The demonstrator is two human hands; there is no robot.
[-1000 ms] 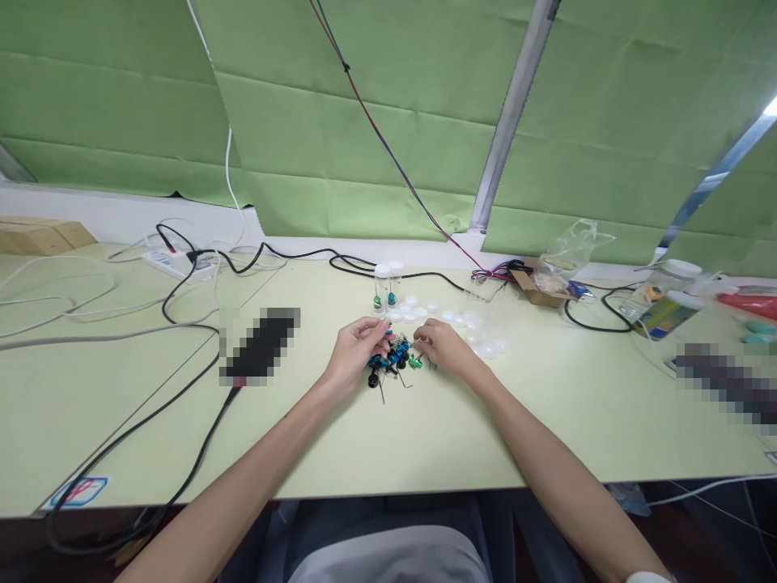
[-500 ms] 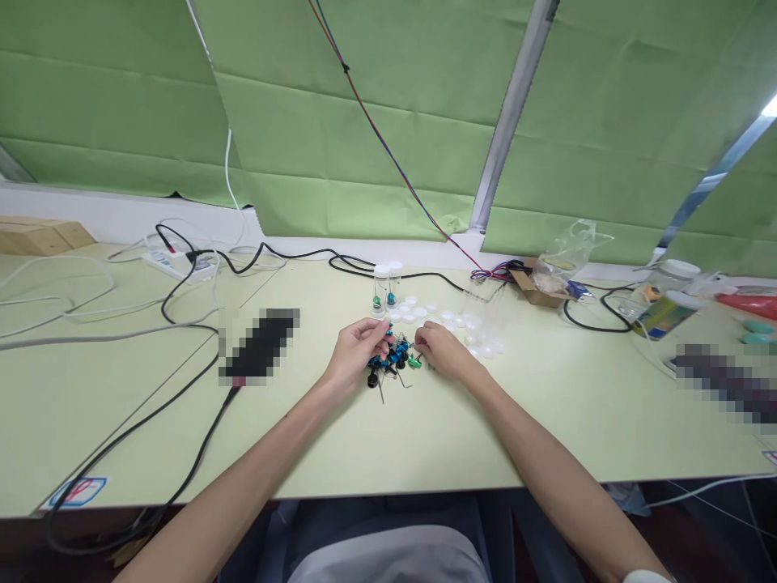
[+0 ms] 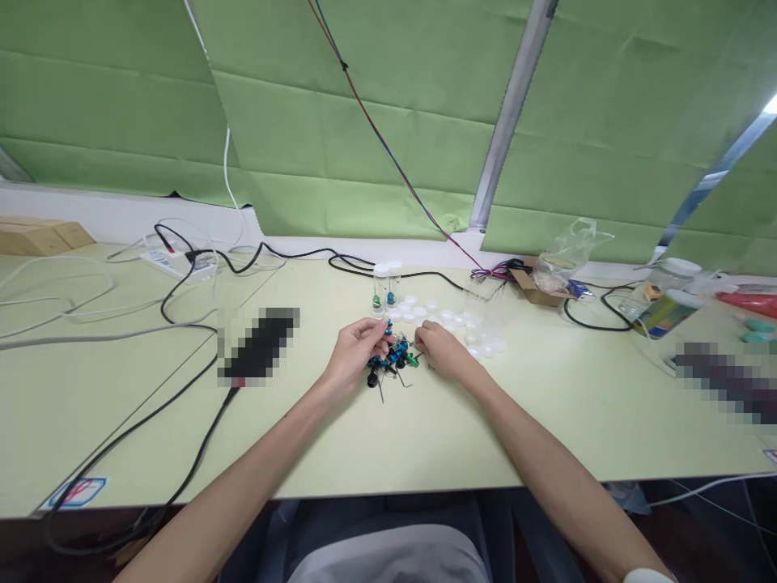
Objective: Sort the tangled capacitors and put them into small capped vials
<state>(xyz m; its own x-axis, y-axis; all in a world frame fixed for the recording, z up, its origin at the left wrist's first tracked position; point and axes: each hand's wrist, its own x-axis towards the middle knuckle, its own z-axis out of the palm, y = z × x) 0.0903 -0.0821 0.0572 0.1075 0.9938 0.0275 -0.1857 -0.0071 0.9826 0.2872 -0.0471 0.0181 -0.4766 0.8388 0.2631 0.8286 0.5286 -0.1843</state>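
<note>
My left hand [image 3: 357, 350] is closed, with thumb and fingertips pinching a small blue metal part [image 3: 388, 328]. Below those fingertips lies a pile of small blue and black parts [image 3: 397, 353]. Thin L-shaped hex keys [image 3: 382, 392] stick out at its near side. At the pile's right edge is a green metal part [image 3: 413, 360]. My right hand [image 3: 442, 350] is beside it, fingers curled together and pointing down; whatever they hold is hidden. Behind the pile stand two clear tubes [image 3: 380, 288] with white caps, one with a green part inside, the other with a blue one.
White round caps [image 3: 447, 316] lie scattered behind and right of the pile. A black device [image 3: 261, 344] with a cable is at left. Farther right are a cardboard box [image 3: 537, 289] with a plastic bag, a jar [image 3: 668, 312] and cables. A power strip [image 3: 176, 263] sits back left.
My right fingers have shifted very slightly at the pile's right edge, and the green part there has turned a little. My left hand stays in place with the blue part.
</note>
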